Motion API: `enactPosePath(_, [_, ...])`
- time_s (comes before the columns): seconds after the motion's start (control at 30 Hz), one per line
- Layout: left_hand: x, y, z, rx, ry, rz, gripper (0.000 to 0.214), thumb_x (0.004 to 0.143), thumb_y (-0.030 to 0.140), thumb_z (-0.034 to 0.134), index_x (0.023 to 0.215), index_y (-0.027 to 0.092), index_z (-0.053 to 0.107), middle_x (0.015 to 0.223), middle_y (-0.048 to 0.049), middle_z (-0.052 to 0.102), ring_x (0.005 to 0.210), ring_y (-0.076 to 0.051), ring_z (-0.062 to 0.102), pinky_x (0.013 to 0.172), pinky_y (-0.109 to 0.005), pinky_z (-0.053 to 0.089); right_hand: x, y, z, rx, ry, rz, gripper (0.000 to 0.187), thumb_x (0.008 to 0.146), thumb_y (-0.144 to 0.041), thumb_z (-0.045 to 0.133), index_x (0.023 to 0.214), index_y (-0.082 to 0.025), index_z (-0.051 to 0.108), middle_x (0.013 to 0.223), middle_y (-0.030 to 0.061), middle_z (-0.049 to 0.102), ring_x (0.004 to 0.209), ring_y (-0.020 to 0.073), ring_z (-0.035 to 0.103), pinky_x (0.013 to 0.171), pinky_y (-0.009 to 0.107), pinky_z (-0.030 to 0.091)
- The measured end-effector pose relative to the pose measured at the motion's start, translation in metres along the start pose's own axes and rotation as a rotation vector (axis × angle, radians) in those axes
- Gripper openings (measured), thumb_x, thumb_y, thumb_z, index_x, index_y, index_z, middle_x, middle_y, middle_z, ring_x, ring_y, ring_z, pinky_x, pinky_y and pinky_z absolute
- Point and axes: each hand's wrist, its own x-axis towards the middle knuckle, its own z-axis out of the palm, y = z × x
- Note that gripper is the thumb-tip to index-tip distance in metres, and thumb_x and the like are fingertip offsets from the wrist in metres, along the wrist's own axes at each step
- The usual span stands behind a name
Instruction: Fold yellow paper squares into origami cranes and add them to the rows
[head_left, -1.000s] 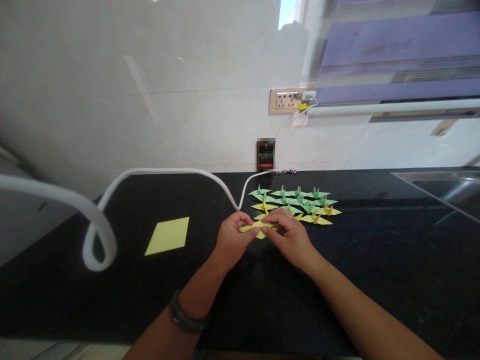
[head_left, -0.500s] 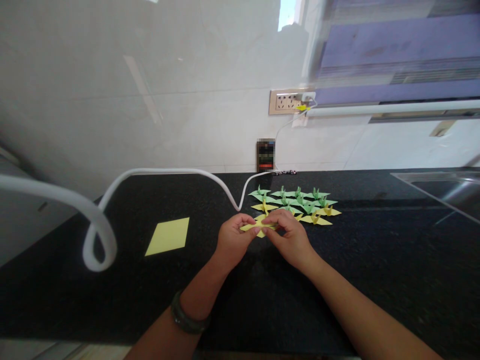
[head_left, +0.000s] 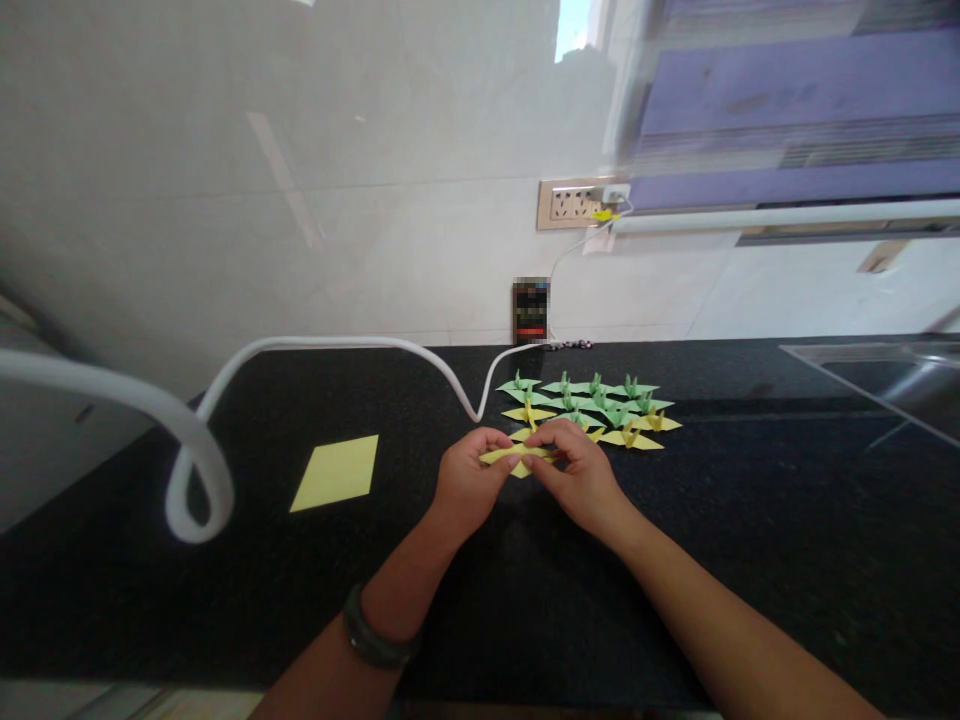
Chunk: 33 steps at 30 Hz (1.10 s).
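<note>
Between my two hands is a folded yellow origami paper (head_left: 519, 457), its pointed sides reaching toward each palm. My left hand (head_left: 472, 478) pinches its left part between thumb and fingers. On the other side, my right hand (head_left: 581, 476) grips the right part the same way, with both thumbs near the middle. Just beyond my fingers stand rows of green paper cranes (head_left: 597, 386) and yellow paper cranes (head_left: 631, 438); my hands partly cover the nearest ones. To the left lies a flat yellow paper sheet (head_left: 337, 473).
A thick white cable (head_left: 337, 342) loops over the left side of the black countertop (head_left: 225, 610). A phone-like device with a blurred screen (head_left: 532, 310) leans on the tiled wall below a socket panel (head_left: 570, 205). At the right is a metal sink (head_left: 900, 375).
The folded yellow paper has shifted slightly in my fingers, its front flap showing a little lower. Both hands keep their grip in nearly the same place.
</note>
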Motion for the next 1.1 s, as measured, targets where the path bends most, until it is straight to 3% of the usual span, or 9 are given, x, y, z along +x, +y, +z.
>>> enactPosePath(0.27, [0.001,-0.001,-0.001,0.075,-0.006,0.018,0.018,0.066,0.030,0.058,0.076,0.015,0.060,0.074,-0.0034,0.062,0.060,-0.012,0.055,0.055,-0.021,0.042,-0.001,0.000,0.002,-0.007,-0.024,0.001,0.006,0.073,-0.017,0.053,0.072,-0.020,0.057,0.075,0.0028,0.057,0.074,0.0155,0.052,0.067,0.030,0.042])
enactPosePath(0.63, [0.001,0.000,-0.003,-0.034,-0.054,-0.011,0.016,0.065,0.027,0.059,0.074,0.014,0.058,0.072,-0.0024,0.060,0.062,-0.011,0.054,0.057,-0.021,0.042,0.000,0.000,-0.001,-0.007,-0.030,0.001,0.008,0.072,-0.018,0.055,0.079,-0.020,0.057,0.078,0.0033,0.057,0.075,0.0158,0.052,0.067,0.030,0.042])
enactPosePath(0.93, [0.001,0.009,-0.001,-0.215,-0.148,-0.185,0.020,0.061,0.027,0.064,0.071,0.012,0.054,0.066,-0.0016,0.059,0.057,-0.009,0.053,0.055,-0.022,0.043,0.001,0.000,-0.003,0.017,-0.070,-0.040,0.006,0.073,-0.017,0.052,0.075,-0.020,0.057,0.075,0.0023,0.056,0.073,0.0147,0.052,0.066,0.029,0.042])
enactPosePath(1.1, [0.002,0.007,-0.001,-0.222,-0.140,-0.246,0.025,0.059,0.028,0.066,0.076,0.012,0.056,0.070,-0.0041,0.061,0.059,-0.011,0.055,0.054,-0.023,0.045,0.000,0.001,-0.003,0.012,-0.105,-0.029,0.007,0.074,-0.014,0.051,0.071,-0.020,0.055,0.073,0.0016,0.054,0.071,0.0140,0.051,0.064,0.027,0.041])
